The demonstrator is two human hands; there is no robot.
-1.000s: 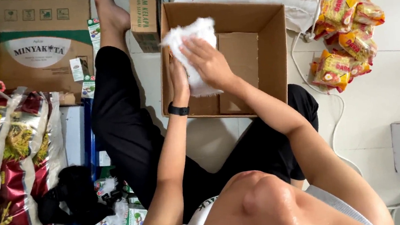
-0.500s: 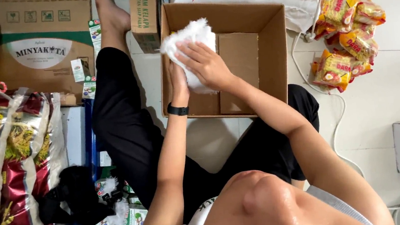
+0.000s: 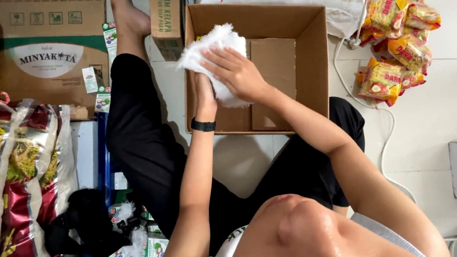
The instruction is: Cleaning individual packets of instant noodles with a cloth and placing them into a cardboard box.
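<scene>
White and fluffy, the cloth (image 3: 214, 53) sits pinched between your two hands at the near-left corner of the open cardboard box (image 3: 310, 57), just above its rim. Your right hand (image 3: 238, 73) lies flat over the cloth with fingers spread slightly and pressed down on it; your left hand (image 3: 204, 95) comes up from below, its fingers hidden under the cloth, so you cannot tell how they curl. The cloth's long axis runs from upper left toward your right wrist. Inside the box, only the brown bottom flaps (image 3: 272, 68) show. Your black-clad leg (image 3: 136, 130) lies just beside the box's left wall, and yellow snack packets (image 3: 390, 39) sit well apart on the right.
</scene>
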